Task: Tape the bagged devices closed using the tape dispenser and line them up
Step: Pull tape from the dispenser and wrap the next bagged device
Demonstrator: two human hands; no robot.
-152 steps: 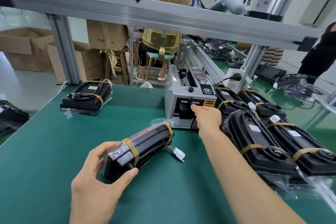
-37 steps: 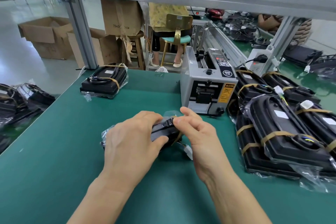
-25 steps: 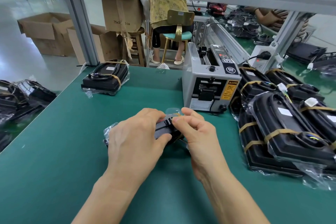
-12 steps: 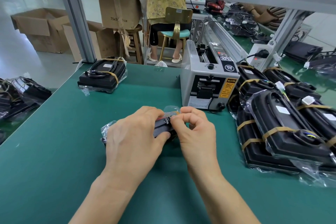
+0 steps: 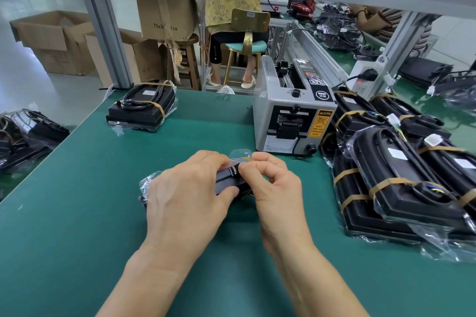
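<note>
Plastic bag [image 5: 238, 156] at frame centre: my left hand [image 5: 188, 195] grips the device [image 5: 228, 183], right hand [image 5: 273, 183] pinches tape; loose film may crease under it.

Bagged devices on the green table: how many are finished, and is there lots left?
One taped device sits alone at the far left, looking finished. One bagged device is in hand: the left hand holds it while the right hand pinches its plastic end. What's left is unclear: the pile on the right already wears bands.
</note>
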